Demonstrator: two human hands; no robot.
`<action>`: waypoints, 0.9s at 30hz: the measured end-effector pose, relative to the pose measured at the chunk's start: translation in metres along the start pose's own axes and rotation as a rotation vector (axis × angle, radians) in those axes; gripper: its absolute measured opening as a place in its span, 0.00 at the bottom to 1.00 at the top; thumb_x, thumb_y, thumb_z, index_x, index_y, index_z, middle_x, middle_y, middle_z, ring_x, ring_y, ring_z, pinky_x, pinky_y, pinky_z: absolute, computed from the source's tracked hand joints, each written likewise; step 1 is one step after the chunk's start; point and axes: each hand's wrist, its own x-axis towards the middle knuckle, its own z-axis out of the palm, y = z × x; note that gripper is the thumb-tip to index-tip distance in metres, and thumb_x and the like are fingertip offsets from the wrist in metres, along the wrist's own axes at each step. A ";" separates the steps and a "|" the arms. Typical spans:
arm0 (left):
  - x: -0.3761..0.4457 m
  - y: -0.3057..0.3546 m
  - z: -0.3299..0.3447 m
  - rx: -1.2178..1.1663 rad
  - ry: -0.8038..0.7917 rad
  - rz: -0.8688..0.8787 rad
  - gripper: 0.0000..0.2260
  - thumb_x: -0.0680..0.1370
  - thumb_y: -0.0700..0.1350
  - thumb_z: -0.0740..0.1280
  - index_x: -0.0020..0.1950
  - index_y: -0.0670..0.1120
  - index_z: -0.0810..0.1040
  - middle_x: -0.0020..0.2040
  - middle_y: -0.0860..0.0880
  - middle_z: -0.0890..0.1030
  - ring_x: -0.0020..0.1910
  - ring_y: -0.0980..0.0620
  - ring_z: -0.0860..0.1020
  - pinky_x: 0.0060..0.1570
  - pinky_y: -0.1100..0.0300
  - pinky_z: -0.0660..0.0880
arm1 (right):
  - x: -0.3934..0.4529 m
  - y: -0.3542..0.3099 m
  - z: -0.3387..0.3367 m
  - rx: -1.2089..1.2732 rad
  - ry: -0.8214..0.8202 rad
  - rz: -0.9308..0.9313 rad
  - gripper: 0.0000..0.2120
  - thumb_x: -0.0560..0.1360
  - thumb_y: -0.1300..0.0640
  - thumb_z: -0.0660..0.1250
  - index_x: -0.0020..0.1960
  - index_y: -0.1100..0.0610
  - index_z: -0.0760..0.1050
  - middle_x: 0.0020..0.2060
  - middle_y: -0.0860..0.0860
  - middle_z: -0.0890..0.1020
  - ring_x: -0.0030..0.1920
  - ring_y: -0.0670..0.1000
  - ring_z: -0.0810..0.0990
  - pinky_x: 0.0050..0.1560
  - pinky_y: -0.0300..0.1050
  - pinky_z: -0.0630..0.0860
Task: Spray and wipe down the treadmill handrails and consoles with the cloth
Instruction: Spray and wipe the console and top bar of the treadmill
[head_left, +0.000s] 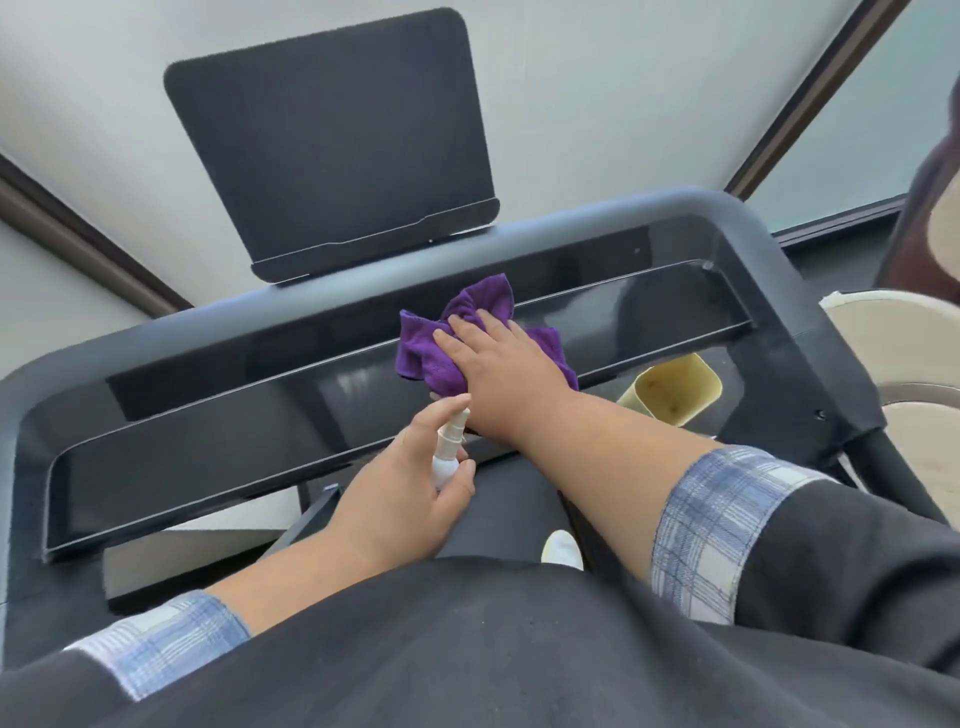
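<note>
A glossy black treadmill console (208, 415) runs across the view, framed by a dark grey handrail bar (737, 208). My right hand (498, 364) lies flat, fingers spread, pressing a crumpled purple cloth (426, 348) onto the middle of the console. My left hand (400, 499) is closed round a small white spray bottle (448, 457), forefinger on its nozzle, which points toward the cloth and right wrist. Most of the bottle's body is hidden in my palm.
A dark tablet holder panel (332, 135) rises behind the console. A pale yellow cup (675, 389) sits in the console's right pocket. A cream chair (904, 353) stands at the right. My white shoe (563, 551) shows on the belt below.
</note>
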 end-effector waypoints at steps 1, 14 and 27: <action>0.004 0.007 0.006 0.008 -0.008 0.001 0.28 0.77 0.47 0.66 0.66 0.72 0.55 0.54 0.60 0.77 0.39 0.57 0.74 0.49 0.58 0.74 | -0.004 0.015 -0.002 0.005 0.012 0.022 0.37 0.78 0.32 0.54 0.81 0.50 0.52 0.80 0.51 0.56 0.79 0.57 0.51 0.77 0.57 0.53; 0.035 0.073 0.061 0.034 0.003 -0.100 0.29 0.77 0.49 0.65 0.66 0.74 0.53 0.53 0.65 0.77 0.43 0.58 0.78 0.49 0.57 0.75 | -0.060 0.207 -0.020 0.074 0.102 0.326 0.34 0.78 0.35 0.57 0.80 0.48 0.58 0.79 0.48 0.60 0.79 0.55 0.55 0.77 0.56 0.56; 0.030 0.088 0.073 0.051 0.140 -0.178 0.35 0.77 0.45 0.67 0.63 0.80 0.52 0.48 0.67 0.77 0.41 0.64 0.76 0.42 0.65 0.70 | -0.043 0.129 -0.016 -0.007 0.007 -0.002 0.37 0.78 0.33 0.53 0.81 0.51 0.53 0.80 0.51 0.57 0.79 0.59 0.51 0.77 0.60 0.52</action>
